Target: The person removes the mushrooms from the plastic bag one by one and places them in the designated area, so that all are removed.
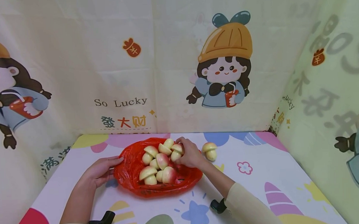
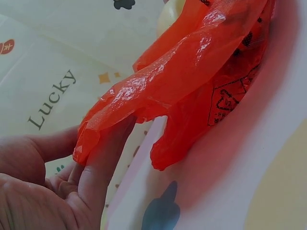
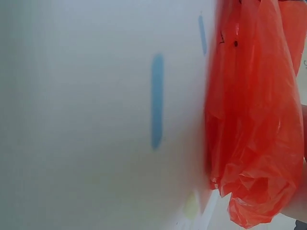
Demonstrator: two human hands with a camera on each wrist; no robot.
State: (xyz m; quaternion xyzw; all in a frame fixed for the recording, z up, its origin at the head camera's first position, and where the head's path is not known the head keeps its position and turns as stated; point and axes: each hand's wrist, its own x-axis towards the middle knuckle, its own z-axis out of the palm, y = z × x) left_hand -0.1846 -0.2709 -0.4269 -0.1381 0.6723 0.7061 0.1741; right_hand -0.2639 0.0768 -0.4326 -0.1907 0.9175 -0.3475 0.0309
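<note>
Sleeves [image 1: 251, 205]: beige, closest to the lens, with a black wrist mount [image 1: 101, 221] sticking out by the left one.
Red plastic bag [image 1: 126, 174]: sits on the patterned tabletop [image 1: 233, 195], mouth gaping open, between the two hands.
Left hand [image 1: 99, 169]: thumb and fingers pinch the bag's edge, wrist view backs that up.
Right hand [image 1: 191, 154]: fingers curl round a toy mushroom [image 1: 176, 153] at the bag's far right side; the right wrist cam mostly gets red film, so exact fingertip contact, can't tell.
Mushroom pile [image 1: 148, 175]: five more inside, packed close. I'd worry that tugging the held one knocks a neighbour, since caps and stems sit so tight.
Floppy rim: probably the weak spot imo. Film's thin, so if the left pinch slips, that side could sag over the pile or snag the right hand.
Loose mushroom [image 1: 209, 151]: on the table just beyond the right wrist, so a careless elbow-out swing might clip it.
Backdrop [image 1: 171, 59]: cartoon-print cloth behind the table, doesn't look like it blocks anything.
</note>
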